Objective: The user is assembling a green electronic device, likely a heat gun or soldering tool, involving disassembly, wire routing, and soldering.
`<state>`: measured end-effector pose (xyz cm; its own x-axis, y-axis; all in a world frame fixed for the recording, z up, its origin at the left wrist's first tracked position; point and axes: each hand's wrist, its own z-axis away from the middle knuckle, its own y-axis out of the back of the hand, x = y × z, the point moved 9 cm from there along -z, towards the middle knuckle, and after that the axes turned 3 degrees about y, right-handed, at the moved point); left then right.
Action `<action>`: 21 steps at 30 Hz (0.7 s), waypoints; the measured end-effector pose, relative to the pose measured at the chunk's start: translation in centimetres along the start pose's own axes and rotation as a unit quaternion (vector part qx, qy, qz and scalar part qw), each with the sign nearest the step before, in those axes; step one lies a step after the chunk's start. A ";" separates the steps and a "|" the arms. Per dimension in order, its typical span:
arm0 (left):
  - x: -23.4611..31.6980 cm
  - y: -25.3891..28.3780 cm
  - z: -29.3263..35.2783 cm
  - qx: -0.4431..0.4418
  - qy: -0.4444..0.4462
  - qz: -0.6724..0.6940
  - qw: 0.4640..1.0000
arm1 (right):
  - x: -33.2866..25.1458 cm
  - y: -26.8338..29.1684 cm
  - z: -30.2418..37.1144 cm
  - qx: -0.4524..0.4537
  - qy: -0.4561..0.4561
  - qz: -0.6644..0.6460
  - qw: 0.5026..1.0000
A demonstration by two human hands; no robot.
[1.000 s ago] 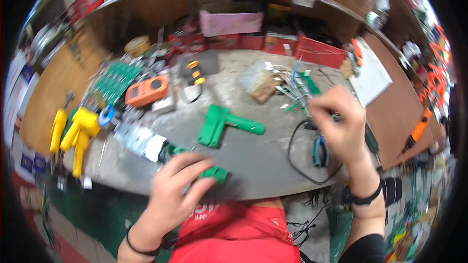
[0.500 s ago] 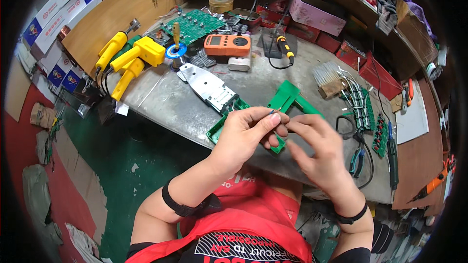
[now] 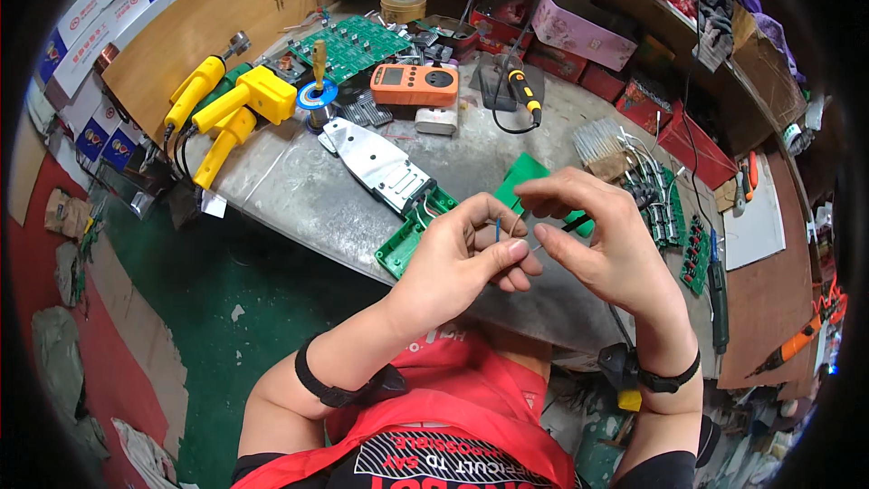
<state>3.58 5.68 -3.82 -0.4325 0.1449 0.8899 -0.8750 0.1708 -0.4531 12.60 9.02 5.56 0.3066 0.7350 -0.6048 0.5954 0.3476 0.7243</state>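
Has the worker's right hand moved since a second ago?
Yes, leftward: the right hand was well to the right of the green T-shaped casing; now it partly covers it in view.

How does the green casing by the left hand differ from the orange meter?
The green casing is open, with wires inside; the orange meter is closed. The casing lies near the front edge of the table, the meter farther back. Both are brightly coloured.

Green casing [image 3: 404, 244] partly hidden behind the left hand [image 3: 460, 256], thin blue piece [image 3: 498, 231] there too small to identify
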 end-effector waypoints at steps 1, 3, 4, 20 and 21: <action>0.2 -0.1 0.0 -0.002 -0.010 0.000 1.000 | 0.2 -0.1 -0.1 0.001 -0.002 0.000 1.000; 0.1 0.0 0.0 0.002 -0.014 -0.006 1.000 | 0.3 -0.7 -0.2 -0.017 0.017 -0.036 0.999; 0.1 0.2 0.0 0.007 -0.018 -0.013 1.000 | 0.5 -0.7 -0.2 -0.015 0.015 -0.035 0.999; 0.2 1.5 0.1 0.028 -0.043 -0.053 0.997 | 3.1 -1.6 0.1 -0.040 -0.058 -0.104 0.992; 0.1 1.5 0.0 0.035 -0.031 -0.066 0.997 | 3.1 -1.7 0.0 -0.046 -0.060 -0.090 0.993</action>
<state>2.19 5.91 -4.46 -0.3231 0.0647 0.9442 -0.9374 0.1154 -0.3286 12.55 10.73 2.42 0.2897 0.5836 -0.7586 0.5799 0.5236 0.6242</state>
